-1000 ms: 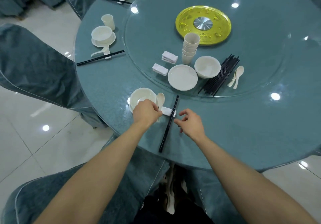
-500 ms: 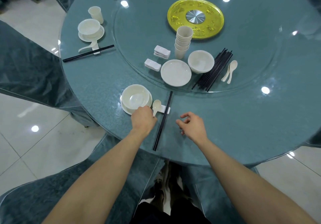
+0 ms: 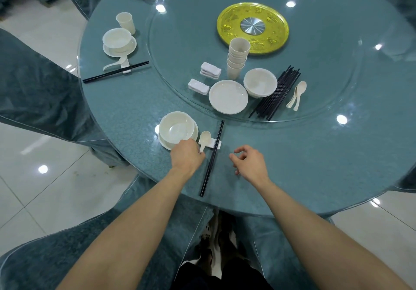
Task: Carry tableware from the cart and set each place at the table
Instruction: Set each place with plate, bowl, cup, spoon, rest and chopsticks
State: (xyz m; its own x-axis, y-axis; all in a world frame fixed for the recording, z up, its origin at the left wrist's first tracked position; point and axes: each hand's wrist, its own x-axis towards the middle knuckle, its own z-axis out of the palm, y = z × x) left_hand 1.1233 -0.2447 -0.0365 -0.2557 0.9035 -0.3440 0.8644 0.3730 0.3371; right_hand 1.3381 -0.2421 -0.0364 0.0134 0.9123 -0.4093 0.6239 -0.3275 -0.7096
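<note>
Left hand pinches the handle end of the white ceramic spoon, probably squaring it on the small white rest, at 3 o'clock of the white bowl-on-saucer. Right hand is loosely curled and empty, at 3 o'clock of the black chopsticks.

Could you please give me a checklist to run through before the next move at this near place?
1. Bowl on plate: ok.
2. Spoon on rest: ok.
3. Chopsticks across rest: ok.
4. Cup set here: not ok; cup stack sits on turntable.
5. Right hand free: ok.
6. Left hand off spoon: cannot tell; fingers hidden at the handle.
</note>
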